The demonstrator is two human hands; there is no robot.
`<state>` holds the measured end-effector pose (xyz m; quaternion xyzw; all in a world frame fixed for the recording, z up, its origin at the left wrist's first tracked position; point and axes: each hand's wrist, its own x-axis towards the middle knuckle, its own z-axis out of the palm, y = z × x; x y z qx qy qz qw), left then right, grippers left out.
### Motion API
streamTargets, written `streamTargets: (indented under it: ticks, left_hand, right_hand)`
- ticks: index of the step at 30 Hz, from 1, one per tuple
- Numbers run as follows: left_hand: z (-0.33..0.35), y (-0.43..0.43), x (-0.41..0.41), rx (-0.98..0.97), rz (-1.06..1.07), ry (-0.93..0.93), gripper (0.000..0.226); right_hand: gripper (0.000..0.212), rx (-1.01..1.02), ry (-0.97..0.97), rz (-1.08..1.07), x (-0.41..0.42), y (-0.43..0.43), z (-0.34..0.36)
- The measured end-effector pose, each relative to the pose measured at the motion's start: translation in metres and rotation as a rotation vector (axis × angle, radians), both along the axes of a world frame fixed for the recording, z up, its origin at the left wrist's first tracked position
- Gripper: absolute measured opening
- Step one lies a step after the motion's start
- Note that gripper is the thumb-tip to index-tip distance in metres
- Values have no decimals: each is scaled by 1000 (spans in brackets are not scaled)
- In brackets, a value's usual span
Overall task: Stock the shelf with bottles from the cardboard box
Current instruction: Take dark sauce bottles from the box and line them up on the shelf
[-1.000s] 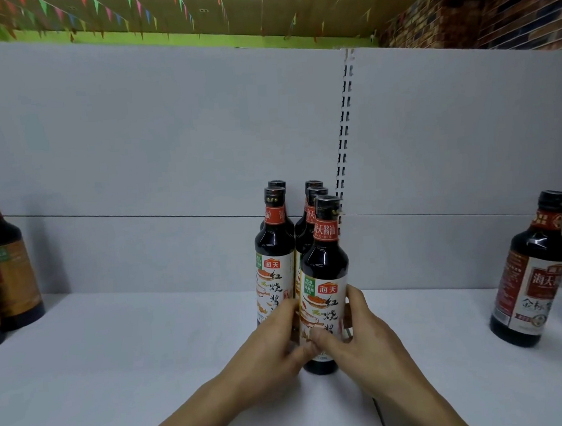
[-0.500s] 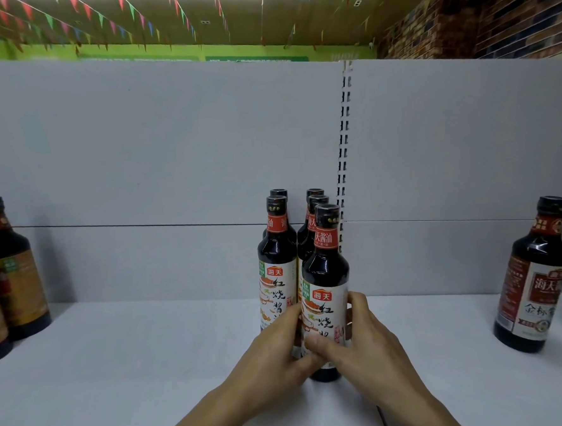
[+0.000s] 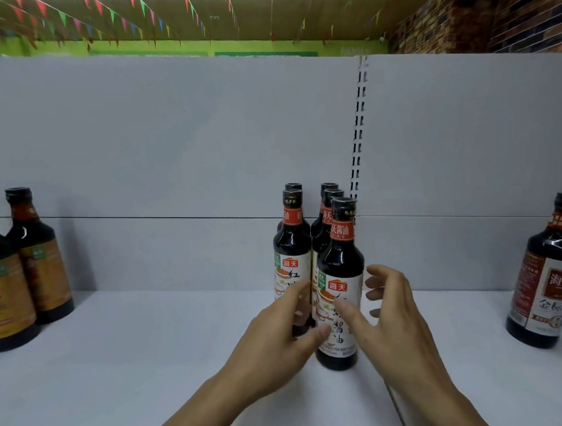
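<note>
The front soy sauce bottle (image 3: 339, 295) stands upright on the white shelf (image 3: 150, 352), heading a tight cluster of matching bottles (image 3: 329, 216). Your left hand (image 3: 277, 338) lays nearly straight fingers against it and its neighbour (image 3: 291, 245). Your right hand (image 3: 391, 321) hovers spread beside it, gripping nothing.

Your middle bottles (image 3: 340, 258) are near-black glass with black caps, red neck bands bearing white characters, and white labels with a red logo patch, a green corner, orange pictures and black characters. The left bottles (image 3: 42, 260) are as dark, with amber-gold labels and a small green patch. Your right bottle (image 3: 546, 272) has a black cap and a label deep red above, white below. The shelf (image 3: 118, 371) is pale grey-white, the panel (image 3: 169, 137) plain grey, its post (image 3: 359, 135) patterned with black slots. Above you, bunting (image 3: 123, 21) runs red, green, blue, pink and yellow before a green wall (image 3: 164, 48); the brick wall (image 3: 491, 12) is red-brown.
</note>
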<state>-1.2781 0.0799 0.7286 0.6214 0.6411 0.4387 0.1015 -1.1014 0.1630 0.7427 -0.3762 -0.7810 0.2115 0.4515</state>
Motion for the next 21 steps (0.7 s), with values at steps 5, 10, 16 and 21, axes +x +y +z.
streamTargets:
  ticks: [5, 10, 16, 21]
  left_hand:
    - [12, -24, -6, 37, 67, -12, 62]
    - [19, -66, -18, 42, 148, -44, 61]
    - [17, -135, -42, 92, 252, -124, 48]
    - [7, -216, -65, 118, 370, -180, 37]
  right_hand:
    - [43, 114, 54, -10, -6, -18, 5]
    - [32, 167, 8, 75, -24, -51, 11]
    - [25, 128, -69, 261, -61, -99, 8]
    - [22, 109, -132, 450, -102, -151, 3]
